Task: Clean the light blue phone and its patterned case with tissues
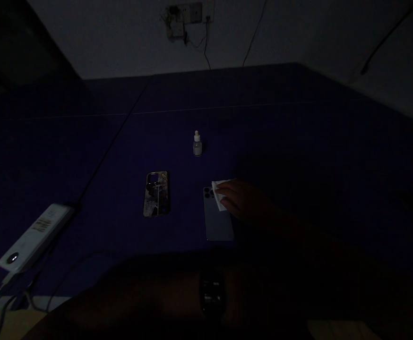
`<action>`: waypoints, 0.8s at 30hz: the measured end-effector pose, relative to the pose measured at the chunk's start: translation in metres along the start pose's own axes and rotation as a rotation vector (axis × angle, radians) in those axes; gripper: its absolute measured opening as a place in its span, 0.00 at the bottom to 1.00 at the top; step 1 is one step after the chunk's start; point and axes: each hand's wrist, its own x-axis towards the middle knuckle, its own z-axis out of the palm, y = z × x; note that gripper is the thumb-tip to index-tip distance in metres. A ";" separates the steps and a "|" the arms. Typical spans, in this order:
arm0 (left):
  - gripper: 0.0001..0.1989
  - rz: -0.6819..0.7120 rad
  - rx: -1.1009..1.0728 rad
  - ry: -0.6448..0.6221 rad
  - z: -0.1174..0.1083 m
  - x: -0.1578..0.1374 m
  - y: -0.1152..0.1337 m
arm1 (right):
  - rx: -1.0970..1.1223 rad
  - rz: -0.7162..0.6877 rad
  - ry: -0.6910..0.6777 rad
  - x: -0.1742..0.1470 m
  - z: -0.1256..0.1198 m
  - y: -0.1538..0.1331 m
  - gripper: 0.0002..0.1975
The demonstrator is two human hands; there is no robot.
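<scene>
Just right of frame centre, the right hand (240, 200) presses a white cloth (219, 194) — fingers closed on it — atop the phone's (218, 222) upper end.

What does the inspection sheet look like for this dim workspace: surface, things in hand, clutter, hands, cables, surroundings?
Surface: dark blue table, dimly lit.
Things in hand: phone lying back up; white cloth lies over its camera end.
Clutter: phone case left of the phone; small dropper bottle upright behind them.
Hands: right hand holds the cloth against the phone; left forearm lies across the near edge with a watch, its hand cannot be made out.
Cables: white power strip at the left with leads running off the edge; a dark cord crosses the table.
Surroundings: pale wall with socket and hanging wires.
</scene>
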 end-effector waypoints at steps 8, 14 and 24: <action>0.12 0.063 -0.267 0.369 0.020 -0.045 -0.043 | 0.091 0.071 0.030 -0.003 0.003 0.001 0.16; 0.14 -0.165 -0.411 0.367 0.021 -0.065 -0.044 | 0.173 0.060 -0.052 -0.002 -0.007 0.007 0.16; 0.56 -0.748 -0.313 0.297 0.028 -0.090 -0.077 | 0.152 0.081 -0.119 -0.013 -0.014 0.005 0.20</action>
